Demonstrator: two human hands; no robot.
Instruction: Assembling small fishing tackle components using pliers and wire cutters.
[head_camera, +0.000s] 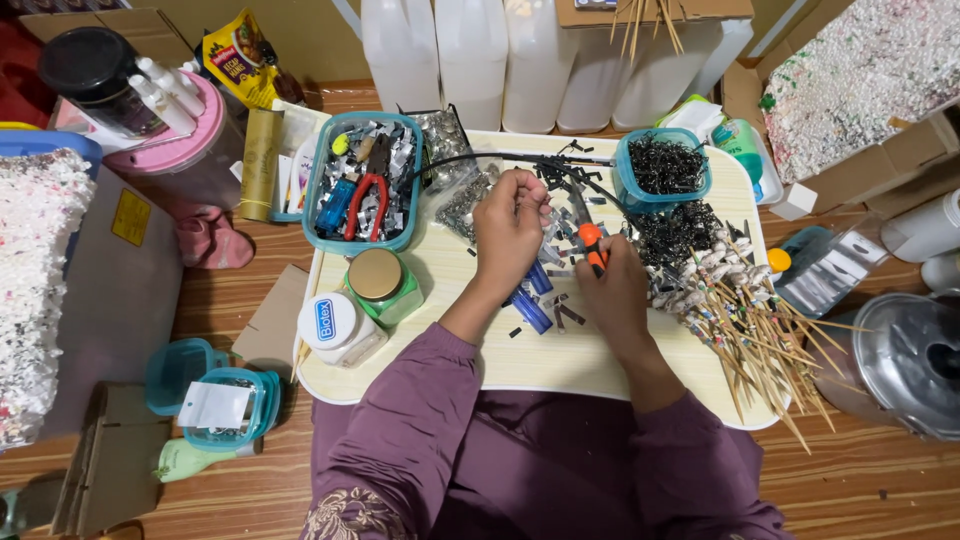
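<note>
Two hands over pale tray (520, 372), left hand (508, 228) pinching black wire (500, 157), right hand (612, 285) gripping orange-handled pliers (590, 238)

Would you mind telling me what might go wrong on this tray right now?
The right hand works orange-handled pliers close to the left hand, so a slip might nip a finger. The skewers overhang the tray edge, and a nudge from the right forearm could tip them onto the floor. Small black bits lie loose and may scatter.

Orange-handled pliers (590, 240) upright above blue tubes (531, 300) on tray.
</note>
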